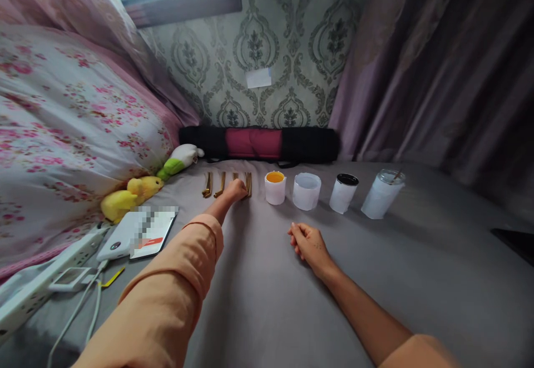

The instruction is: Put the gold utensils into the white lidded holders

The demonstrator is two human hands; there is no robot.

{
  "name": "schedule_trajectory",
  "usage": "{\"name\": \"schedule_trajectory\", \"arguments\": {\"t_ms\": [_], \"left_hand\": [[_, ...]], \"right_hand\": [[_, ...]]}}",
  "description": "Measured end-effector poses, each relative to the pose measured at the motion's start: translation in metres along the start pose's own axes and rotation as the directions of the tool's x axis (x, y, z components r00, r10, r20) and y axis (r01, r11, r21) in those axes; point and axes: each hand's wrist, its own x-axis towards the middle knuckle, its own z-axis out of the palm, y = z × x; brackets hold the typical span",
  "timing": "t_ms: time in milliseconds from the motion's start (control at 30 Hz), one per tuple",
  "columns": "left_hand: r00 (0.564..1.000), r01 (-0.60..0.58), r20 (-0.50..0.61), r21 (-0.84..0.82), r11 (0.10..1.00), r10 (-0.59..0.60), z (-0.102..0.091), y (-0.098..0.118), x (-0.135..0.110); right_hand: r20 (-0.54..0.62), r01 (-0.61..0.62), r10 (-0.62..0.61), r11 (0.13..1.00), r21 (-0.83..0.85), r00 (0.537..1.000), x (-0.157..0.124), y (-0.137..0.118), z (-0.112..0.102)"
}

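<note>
My left hand [237,189] is at a row of slim golden-brown stick bundles, its fingers closed and partly hidden, so what they grip does not show. Right beside those fingers is the rightmost bundle [249,183]; another bundle [221,184] and the bent-ended leftmost bundle [207,185] lie to the left. Low over the grey sheet, my right hand [307,245] is loosely curled with nothing visible in it. Beyond it stand white-wrapped containers: an orange-filled cup [275,190], a wider pale cup [306,194], a dark-topped cup [343,195] and a glass jar [381,197] holding a thin stick.
Against the wall lies a long black and maroon bag [254,143]. At left are plush toys [133,193], a white device [117,237], a power strip [45,279] and white cables [83,301]. A dark flat object [517,244] sits at the right edge.
</note>
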Motion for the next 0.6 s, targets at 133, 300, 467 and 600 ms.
{"name": "schedule_trajectory", "arguments": {"t_ms": [133,300,467,600], "left_hand": [[1.000,0.015,-0.003,-0.003,1.000,-0.015,0.0014,0.0006,-0.0010],[0.999,0.033,-0.012,-0.023,0.999,-0.033,-0.0002,0.0035,-0.0051],[0.999,0.044,-0.008,-0.046,0.998,-0.044,-0.0015,0.0051,-0.0071],[0.999,0.042,-0.007,-0.071,0.997,-0.043,-0.0009,0.0036,-0.0048]], "right_hand": [[0.006,-0.008,0.008,1.000,-0.003,1.000,0.0000,0.0002,-0.0001],[0.007,0.002,-0.002,1.000,0.005,1.000,-0.0006,-0.0010,0.0002],[-0.004,-0.002,0.002,1.000,-0.003,1.000,-0.0007,-0.0007,0.0005],[0.000,0.010,-0.010,1.000,0.003,1.000,0.0000,0.0006,0.0002]]}}
